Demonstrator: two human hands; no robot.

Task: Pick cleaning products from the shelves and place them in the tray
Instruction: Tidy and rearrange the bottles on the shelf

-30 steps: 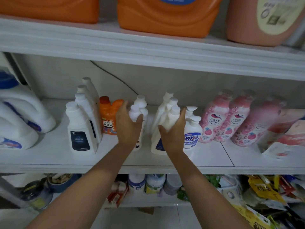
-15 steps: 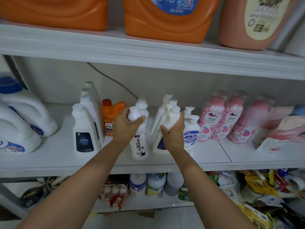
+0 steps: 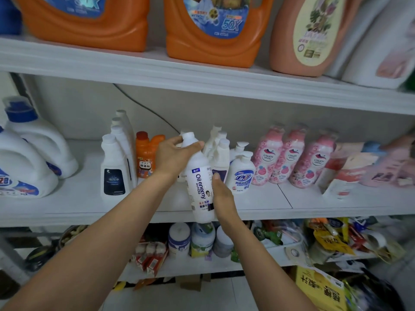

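- Left hand [image 3: 173, 158]: fingers and thumb curl round the neck of the Oil enemy bottle [image 3: 199, 187], likely to carry its weight.
- Right hand [image 3: 222, 198]: thumb lies on the label, probably steadying the bottle. Its other fingers are hidden, so I cannot tell the grip.
- The bottle hangs tilted below the left fingers, its base past the shelf [image 3: 78, 205] edge.

The single head-worn view faces the middle shelf [image 3: 67, 209] closely, level with it, forearms reaching forward from below.
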